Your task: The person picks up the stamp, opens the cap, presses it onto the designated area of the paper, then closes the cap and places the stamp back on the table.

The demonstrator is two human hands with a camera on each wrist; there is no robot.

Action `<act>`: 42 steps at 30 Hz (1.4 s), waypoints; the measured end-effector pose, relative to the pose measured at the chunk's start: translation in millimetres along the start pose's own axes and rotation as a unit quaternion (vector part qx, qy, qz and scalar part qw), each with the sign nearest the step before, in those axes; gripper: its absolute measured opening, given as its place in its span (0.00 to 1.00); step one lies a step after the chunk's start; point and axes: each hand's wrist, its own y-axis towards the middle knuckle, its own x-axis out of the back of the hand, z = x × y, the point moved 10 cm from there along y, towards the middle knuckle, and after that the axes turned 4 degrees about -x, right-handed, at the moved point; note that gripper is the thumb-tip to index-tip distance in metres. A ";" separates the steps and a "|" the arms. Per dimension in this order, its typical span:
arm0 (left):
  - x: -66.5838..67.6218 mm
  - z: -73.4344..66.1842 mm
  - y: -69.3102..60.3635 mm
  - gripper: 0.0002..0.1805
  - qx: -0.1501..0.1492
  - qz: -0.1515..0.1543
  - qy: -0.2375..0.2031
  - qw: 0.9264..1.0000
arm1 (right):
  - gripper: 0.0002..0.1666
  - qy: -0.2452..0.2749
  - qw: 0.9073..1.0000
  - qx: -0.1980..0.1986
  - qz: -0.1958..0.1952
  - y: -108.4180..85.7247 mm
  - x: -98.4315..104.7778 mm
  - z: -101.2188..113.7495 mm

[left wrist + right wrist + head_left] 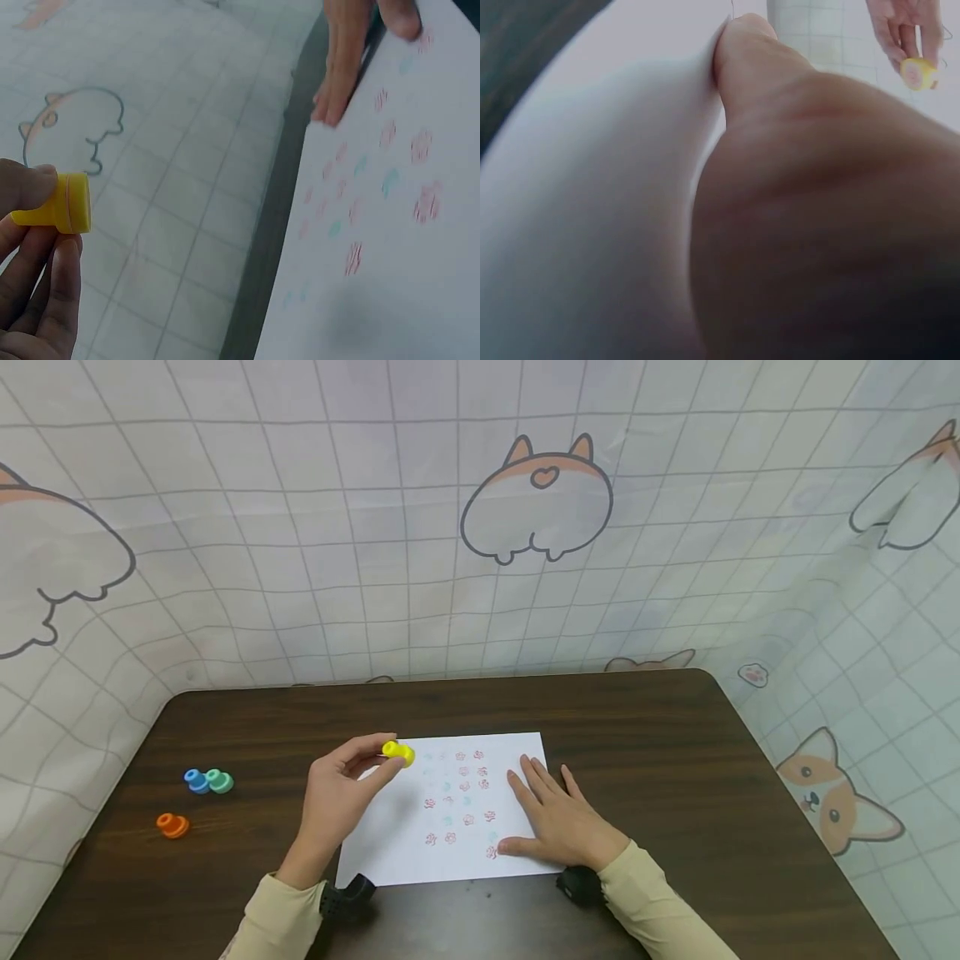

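My left hand [341,797] pinches a small yellow stamp [398,752] between thumb and fingers, above the upper left part of a white sheet [390,852]. In the left wrist view the yellow stamp [73,203] lies sideways in the fingertips, off the paper. My right hand [562,827] rests flat on the sheet's right side with fingers spread. Red and teal prints in rough rows cover the sheet's middle. The right wrist view shows the yellow stamp [919,73] with its round face turned towards that camera.
At the left of the dark wooden table [637,735] a blue stamp [197,781] and a green stamp [219,781] stand touching. An orange stamp [172,825] sits nearer the front. A checked curtain [360,543] with cartoon dogs hangs behind the table.
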 end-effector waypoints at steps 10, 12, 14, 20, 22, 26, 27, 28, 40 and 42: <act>-38.1 -2.3 -13.0 0.19 0.016 0.044 -0.053 0.998 | 0.62 0.010 1.000 0.004 -0.003 -0.5 3.5 -1.3; -43.8 -2.6 -15.8 0.19 0.015 0.051 -0.057 0.997 | 0.62 0.010 1.000 0.005 -0.004 0.0 4.2 -0.9; -48.0 -2.4 -18.4 0.19 0.014 0.057 -0.064 0.996 | 0.62 0.009 1.000 0.003 -0.003 0.2 4.0 -1.1; -48.6 2.5 -19.7 0.19 0.027 0.052 -0.086 0.995 | 0.63 0.011 1.000 0.003 -0.006 -1.4 3.9 -0.7; -46.5 5.4 -20.2 0.18 0.036 0.048 -0.088 0.994 | 0.63 0.013 1.000 0.005 -0.007 -1.4 3.8 0.4; -43.3 14.5 -21.8 0.19 0.061 0.046 -0.096 0.992 | 0.63 0.018 1.000 0.007 -0.010 -0.3 3.8 1.8; -43.0 16.8 -22.3 0.20 0.068 0.047 -0.099 0.992 | 0.63 0.021 1.000 0.006 -0.011 0.0 3.7 1.8; -42.6 19.1 -22.6 0.20 0.074 0.047 -0.102 0.991 | 0.63 0.024 1.000 0.005 -0.012 0.2 3.6 1.6; -54.0 37.0 -29.1 0.20 0.117 0.052 -0.137 0.982 | 0.56 0.029 0.996 0.048 -0.068 -7.9 23.5 12.5; -56.9 40.9 -30.7 0.20 0.126 0.053 -0.145 0.980 | 0.52 0.025 0.993 0.063 -0.099 -10.5 33.3 17.1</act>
